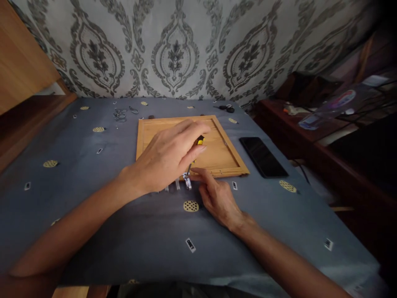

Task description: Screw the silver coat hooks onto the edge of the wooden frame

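My left hand (170, 153) is closed around a screwdriver (201, 140) with a yellow and black handle. The screwdriver's shaft slants down to a small shiny metal hook (187, 181) at the near edge of a wooden framed panel (234, 155). More such metal pieces stick out along that edge, partly covered by my left hand. My right hand (218, 200) has its index finger stretched onto the panel's near edge, just right of the hook. Its other fingers are curled, and I see nothing held in them.
The panel lies on a table with a blue-grey patterned cloth (124, 244). A black phone (263, 157) lies to its right. Black-handled scissors (226, 108) and loose metal pieces (120, 114) lie toward the back. A plastic bottle (328, 107) is at the right, beyond the table.
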`<state>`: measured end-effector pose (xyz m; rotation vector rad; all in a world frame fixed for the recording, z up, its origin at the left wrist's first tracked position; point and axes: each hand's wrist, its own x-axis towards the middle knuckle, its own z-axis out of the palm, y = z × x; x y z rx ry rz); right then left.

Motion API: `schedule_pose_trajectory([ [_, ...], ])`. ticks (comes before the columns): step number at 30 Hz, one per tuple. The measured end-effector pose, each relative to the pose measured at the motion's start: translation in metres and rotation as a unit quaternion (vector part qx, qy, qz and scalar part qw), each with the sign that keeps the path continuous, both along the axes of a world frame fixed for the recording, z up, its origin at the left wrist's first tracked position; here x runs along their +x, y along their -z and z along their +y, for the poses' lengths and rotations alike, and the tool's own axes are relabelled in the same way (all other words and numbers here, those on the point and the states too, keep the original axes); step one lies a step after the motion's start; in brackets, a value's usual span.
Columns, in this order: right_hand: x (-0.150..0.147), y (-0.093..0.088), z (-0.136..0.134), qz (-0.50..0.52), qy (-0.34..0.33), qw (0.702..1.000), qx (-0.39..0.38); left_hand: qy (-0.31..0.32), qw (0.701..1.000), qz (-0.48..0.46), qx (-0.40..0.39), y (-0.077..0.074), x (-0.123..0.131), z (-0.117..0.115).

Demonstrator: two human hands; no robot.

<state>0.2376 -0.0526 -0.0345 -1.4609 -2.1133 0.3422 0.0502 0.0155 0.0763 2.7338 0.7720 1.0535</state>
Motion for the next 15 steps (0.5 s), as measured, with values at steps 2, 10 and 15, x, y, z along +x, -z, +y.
schedule_pose_trajectory([
  [2, 0.0000, 0.0003, 0.0002, 0.003, 0.000, 1.000, -0.004, 0.000, 1.000, 0.007, 0.002, 0.0005, 0.0002, -0.0001],
  [10, 0.0007, -0.0008, 0.0008, -0.001, 0.007, 1.000, -0.008, -0.023, 0.997, 0.011, 0.076, 0.0065, 0.0008, 0.0032],
  [15, 0.0001, -0.0001, 0.0015, 0.004, 0.003, 1.000, 0.002, 0.002, 0.999, 0.010, 0.030, -0.0013, -0.0034, 0.0010],
])
